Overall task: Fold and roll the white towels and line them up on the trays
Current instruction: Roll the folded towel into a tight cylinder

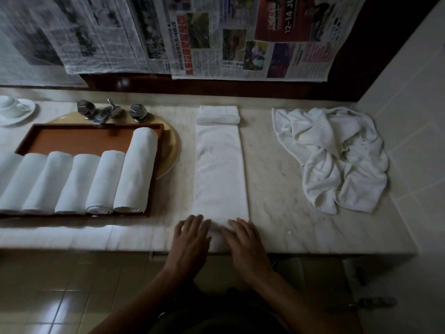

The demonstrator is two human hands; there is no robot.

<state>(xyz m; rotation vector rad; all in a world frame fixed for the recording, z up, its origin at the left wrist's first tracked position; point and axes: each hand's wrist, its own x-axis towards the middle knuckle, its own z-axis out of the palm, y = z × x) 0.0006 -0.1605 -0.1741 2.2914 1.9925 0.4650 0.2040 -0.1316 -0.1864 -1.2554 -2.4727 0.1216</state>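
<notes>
- The towel strip (220, 169) is white terry, folded into a long narrow rectangle. It lies flat on the counter (277, 189), running from the near edge toward the back wall.
- At its far end we see a thicker folded white wad (218, 114) lying crosswise. We cannot tell if it is part of the strip or a separate towel.
- The left hand (190, 239) is palm down with fingers nearly straight and slightly spread. It presses the strip's near-left corner and grips nothing.
- The right hand (245, 242) has the same pose on the near-right corner: flat fingers on the cloth, no pinch visible. The towel's near end bunches between the two hands.
- The counter is pale veined marble, glossy, with a squared front edge.
- To the left, a brown rectangular tray (72, 138) holds six rolled towels (101, 182) side by side, touching. The spiral ends face us.
- The tray sits over a round cream basin (172, 145), with a chrome faucet (106, 113) and faceted knobs behind it.
- To the right, well apart from the strip, is a crumpled pile of white towels (337, 160).
- At far left are a white cup (9, 104) and saucer (24, 114).
- Newspapers (216, 37) hang over the back wall. "12-14 JU" is legible and the rest is too small to read.
</notes>
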